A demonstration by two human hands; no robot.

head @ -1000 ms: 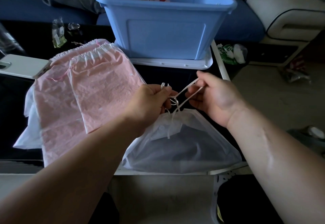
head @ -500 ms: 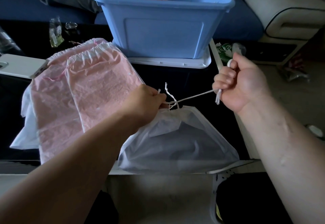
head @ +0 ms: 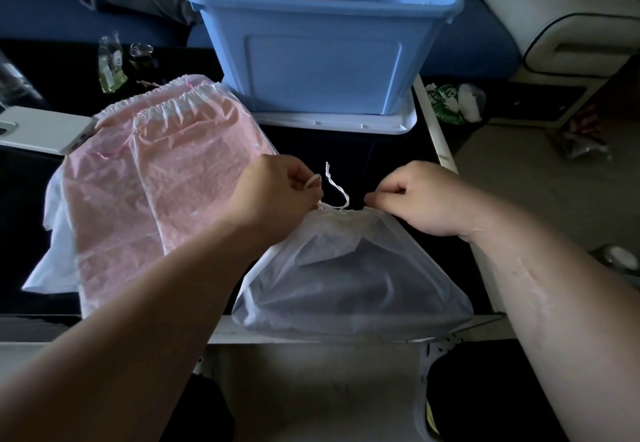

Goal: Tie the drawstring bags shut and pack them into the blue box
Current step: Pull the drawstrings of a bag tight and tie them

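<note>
A translucent white drawstring bag (head: 353,282) with dark contents lies on the dark table in front of me. Its gathered neck points toward the blue box (head: 322,57), which stands at the back on its lid. My left hand (head: 277,195) pinches a loop of the white drawstring (head: 337,192) at the neck. My right hand (head: 419,199) rests curled at the right side of the neck, its fingertips pinching the bag's top edge. A loose cord end curls up between the hands. Two pink drawstring bags (head: 162,178) lie flat to the left.
The blue box holds some coloured items. A white flat object (head: 41,129) lies at the far left, and small packets (head: 109,63) sit behind the pink bags. The table's right edge (head: 433,129) runs past a green-and-white wrapper (head: 446,102). The floor lies beyond.
My right hand, which had pulled the cord out taut to the right, has come back in to the bag's neck. The cord now hangs slack in a loop.
</note>
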